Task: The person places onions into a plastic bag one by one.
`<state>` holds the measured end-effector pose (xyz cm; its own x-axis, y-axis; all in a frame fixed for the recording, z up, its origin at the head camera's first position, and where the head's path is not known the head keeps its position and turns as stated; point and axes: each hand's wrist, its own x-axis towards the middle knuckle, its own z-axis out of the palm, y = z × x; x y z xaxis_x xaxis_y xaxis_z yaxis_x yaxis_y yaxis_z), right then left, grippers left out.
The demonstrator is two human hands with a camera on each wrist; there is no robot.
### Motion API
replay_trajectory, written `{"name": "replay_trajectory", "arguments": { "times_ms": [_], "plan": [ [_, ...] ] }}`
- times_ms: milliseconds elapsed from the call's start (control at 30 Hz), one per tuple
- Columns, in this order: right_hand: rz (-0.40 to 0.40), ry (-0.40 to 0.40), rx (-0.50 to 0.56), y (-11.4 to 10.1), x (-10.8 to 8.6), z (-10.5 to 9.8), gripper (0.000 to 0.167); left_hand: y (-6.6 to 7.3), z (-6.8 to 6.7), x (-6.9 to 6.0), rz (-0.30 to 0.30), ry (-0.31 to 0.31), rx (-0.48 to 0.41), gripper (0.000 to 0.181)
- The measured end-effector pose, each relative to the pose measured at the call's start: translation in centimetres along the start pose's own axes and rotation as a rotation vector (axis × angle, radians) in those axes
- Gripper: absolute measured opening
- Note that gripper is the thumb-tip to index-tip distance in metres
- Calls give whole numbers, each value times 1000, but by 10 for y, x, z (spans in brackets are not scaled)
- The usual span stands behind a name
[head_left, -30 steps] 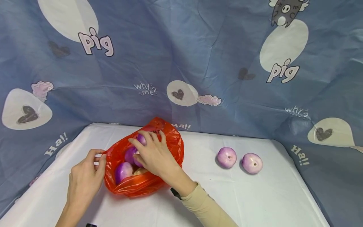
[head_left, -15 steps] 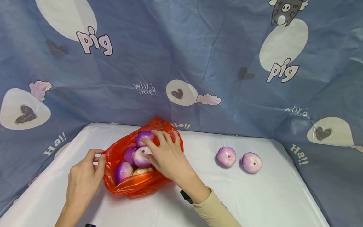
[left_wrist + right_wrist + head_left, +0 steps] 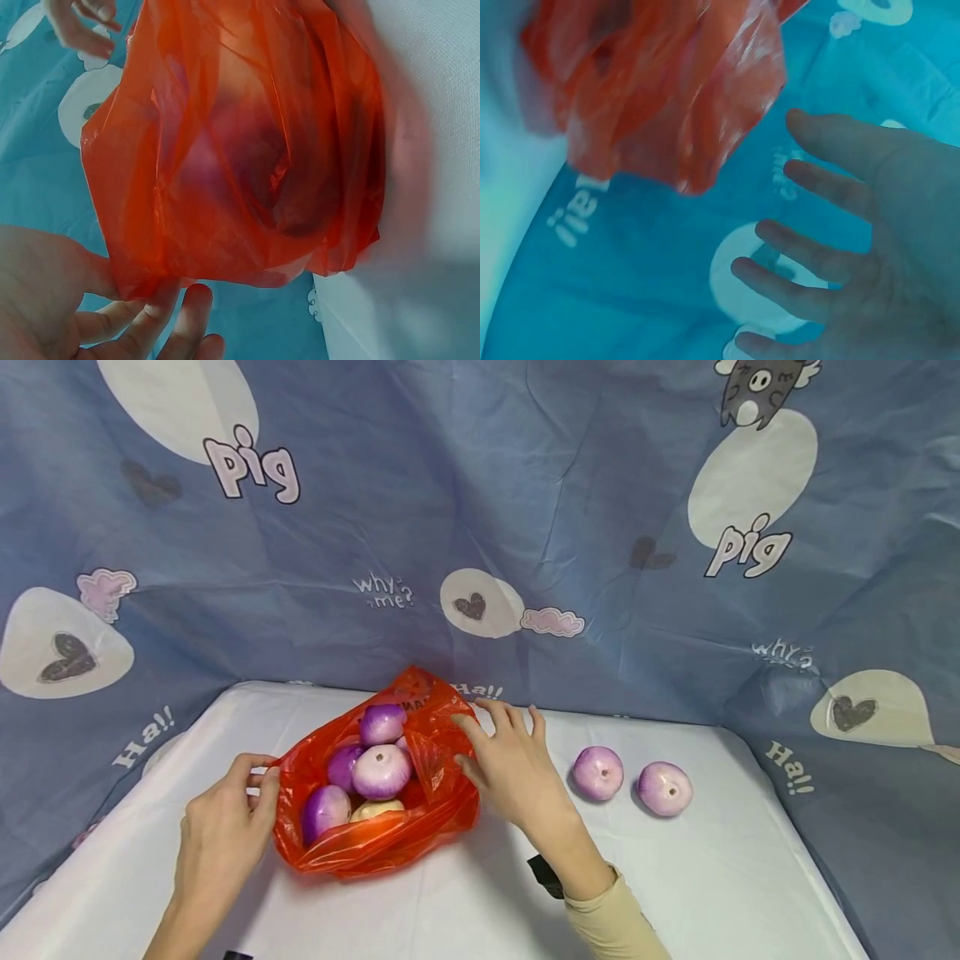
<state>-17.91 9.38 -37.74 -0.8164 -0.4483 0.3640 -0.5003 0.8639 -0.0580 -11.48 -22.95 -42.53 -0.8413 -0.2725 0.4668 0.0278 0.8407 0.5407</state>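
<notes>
Several round purple onions (image 3: pixel 382 772) may spill if pinch slips | left hand (image 3: pixel 225 822) pinches red plastic bag (image 3: pixel 435 762) | right hand (image 3: pixel 517 768) spread

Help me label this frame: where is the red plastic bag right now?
In the head view, the red plastic bag sits left of centre on the white table, between the left hand, which pinches its rim, and the right hand.

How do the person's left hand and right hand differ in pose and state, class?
The left hand pinches the edge of the red plastic bag; the right hand holds nothing. The left hand's fingers are curled, while the right hand's are spread apart. The left forearm shows bare; a beige sleeve covers part of the right forearm. Both hands are close to the bag.
</notes>
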Motion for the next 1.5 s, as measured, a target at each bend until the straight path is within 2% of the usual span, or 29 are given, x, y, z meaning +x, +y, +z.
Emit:
{"name": "replay_trajectory", "arguments": {
  "times_ms": [333, 600, 900, 1233, 1500],
  "plan": [
    [83, -25, -28, 42, -16, 10, 49, -1, 0, 0, -1, 2, 0, 22],
    [197, -169, -63, 75, -33, 23, 47, 0, -1, 1, 7, 17, 8, 20],
    [301, -263, -69, 104, -49, 14, 50, 1, 0, 0, 4, 9, 3, 18],
    [361, -278, -49, 122, -64, 16, 52, 2, 1, 0, -12, -5, 9, 18],
    [361, -263, -55, 129, -72, 25, 56, 1, 1, 1, -10, 0, 11, 18]
  ]
}}
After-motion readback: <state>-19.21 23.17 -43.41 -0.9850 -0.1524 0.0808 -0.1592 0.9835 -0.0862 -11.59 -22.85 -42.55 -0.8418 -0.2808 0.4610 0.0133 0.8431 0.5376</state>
